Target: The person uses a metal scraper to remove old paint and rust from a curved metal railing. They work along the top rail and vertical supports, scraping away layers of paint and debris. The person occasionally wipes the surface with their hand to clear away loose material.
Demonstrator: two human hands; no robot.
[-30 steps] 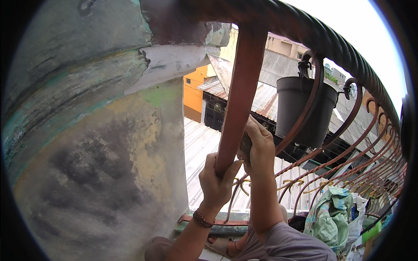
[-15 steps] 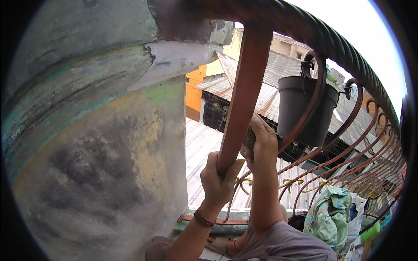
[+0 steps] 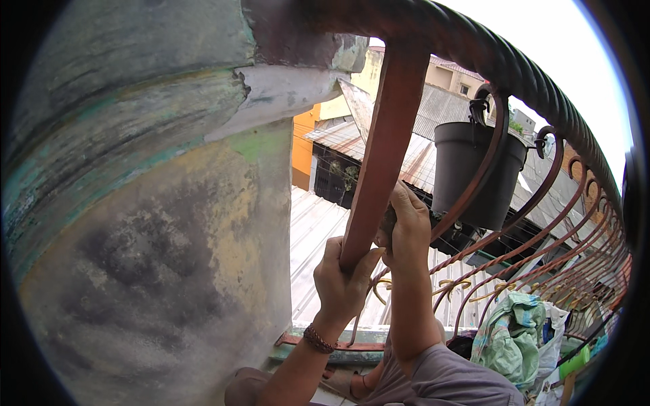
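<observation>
A flat reddish-brown metal post slants down from the railing's twisted top rail. My left hand is wrapped round the post's lower part, thumb on its right side; a braided bracelet circles that wrist. Just above and to the right, my right hand has its fingers closed round a small dark piece against the post's right side. The fingers cover most of this piece, so its kind cannot be made out.
A weathered wall with peeling paint rises at the left. On the railing hangs a black plant pot, right of my hands. Curved bars run along the right. A pale green sack lies at lower right. Metal roofs show beyond.
The view has shifted slightly, with the wall and the post's top a little further right. Both hands stay at the post in nearly the same grip.
</observation>
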